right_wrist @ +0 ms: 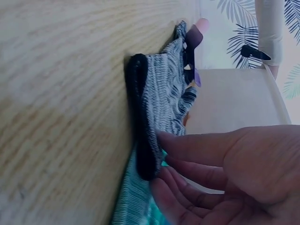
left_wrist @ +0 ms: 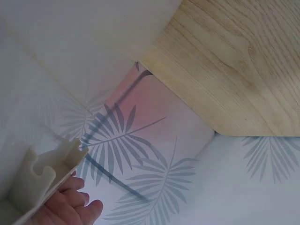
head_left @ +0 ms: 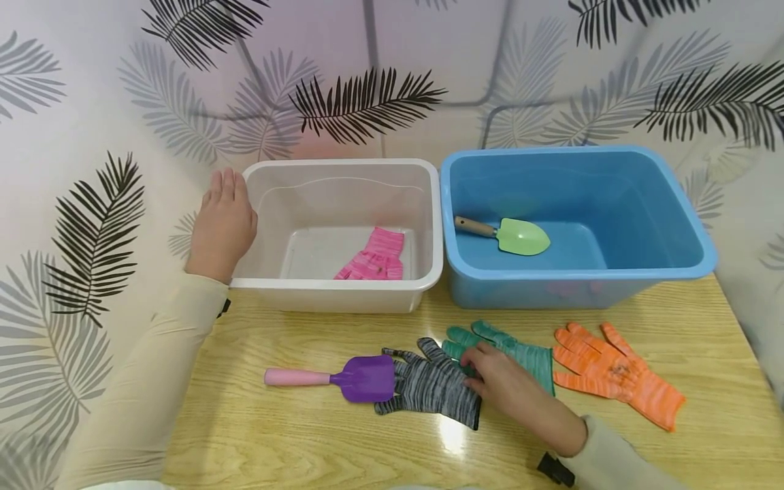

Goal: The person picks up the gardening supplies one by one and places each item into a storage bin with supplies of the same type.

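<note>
My left hand (head_left: pixel 223 221) grips the left rim of the white bin (head_left: pixel 343 297); in the left wrist view its fingers (left_wrist: pixel 70 199) curl beside the rim's notched underside. A pink glove (head_left: pixel 380 255) lies inside that bin. Down on the table, my right hand (head_left: pixel 505 384) pinches the cuff edge of a grey-and-black knit glove (head_left: pixel 429 384), thumb on top in the right wrist view. That glove overlaps a green glove (head_left: pixel 527 357) lying partly under the hand. A purple shovel with a pink handle (head_left: pixel 367 379) touches the grey glove's fingers.
A blue bin (head_left: pixel 582 274) stands right of the white one, holding a green trowel with a wooden handle (head_left: pixel 520 237). An orange glove (head_left: pixel 612 371) lies at the right of the wooden table (head_left: pixel 275 449). Leaf-patterned cloth (head_left: pixel 367 41) hangs behind.
</note>
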### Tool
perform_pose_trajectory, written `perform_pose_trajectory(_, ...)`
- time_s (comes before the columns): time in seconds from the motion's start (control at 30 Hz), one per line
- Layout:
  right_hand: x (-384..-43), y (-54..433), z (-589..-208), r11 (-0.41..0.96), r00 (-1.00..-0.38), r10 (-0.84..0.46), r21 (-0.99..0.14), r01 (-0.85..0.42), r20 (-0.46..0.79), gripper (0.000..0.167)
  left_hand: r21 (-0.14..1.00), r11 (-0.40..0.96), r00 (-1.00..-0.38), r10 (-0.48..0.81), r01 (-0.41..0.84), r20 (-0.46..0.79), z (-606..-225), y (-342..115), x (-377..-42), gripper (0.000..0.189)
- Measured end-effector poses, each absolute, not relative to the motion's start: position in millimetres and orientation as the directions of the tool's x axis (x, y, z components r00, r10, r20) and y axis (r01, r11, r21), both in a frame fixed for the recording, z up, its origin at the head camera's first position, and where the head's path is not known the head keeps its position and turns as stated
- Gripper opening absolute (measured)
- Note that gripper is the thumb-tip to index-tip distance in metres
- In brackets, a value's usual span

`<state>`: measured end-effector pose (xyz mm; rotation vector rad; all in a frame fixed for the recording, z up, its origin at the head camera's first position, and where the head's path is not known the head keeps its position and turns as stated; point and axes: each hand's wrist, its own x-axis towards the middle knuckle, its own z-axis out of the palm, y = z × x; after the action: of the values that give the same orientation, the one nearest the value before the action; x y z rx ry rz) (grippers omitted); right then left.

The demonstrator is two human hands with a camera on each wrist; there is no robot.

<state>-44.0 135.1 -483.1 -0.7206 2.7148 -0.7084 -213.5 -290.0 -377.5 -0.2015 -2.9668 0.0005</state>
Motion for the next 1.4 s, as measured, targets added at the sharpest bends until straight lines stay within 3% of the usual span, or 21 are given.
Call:
perform_pose_trajectory(0.2, -43, 136, -478, 0.77, -0.825, -0.536, -0.506, -0.389, -0.182, 0.025, -0.012, 0.991, -0.98, 0.13, 0.13, 0.152, -377, -290, -213, 0.055)
perform_pose_trajectory(0.4, -42, 136, -477, 0.763, -0.822, -0.54, -0.517, -0.388, -0.179, 0.024, -0.004, 0.991, -0.978, 0.135, 0.136, 0.159, -376, -289, -212, 0.055)
perform_pose_trajectory(0.83, -42, 135, -469, 0.816, -0.846, -0.45, -0.517, -0.259, -0.286, 0.009, 0.025, 0.989, -0.964, 0.137, 0.147, 0.228, -377, -289, -212, 0.055)
perform_pose_trajectory(1.2, -61, 161, -450, 0.678, -0.781, -0.531, -0.718, -0.158, -0.329, 0.011, 0.05, 0.988, -0.971, 0.131, 0.144, 0.202, -375, -288, -211, 0.058)
perform_pose_trajectory(1.4, -68, 178, -448, 0.628, -0.737, -0.56, -0.774, -0.082, -0.377, 0.023, 0.059, 0.988, -0.972, 0.129, 0.143, 0.196, -373, -287, -210, 0.058)
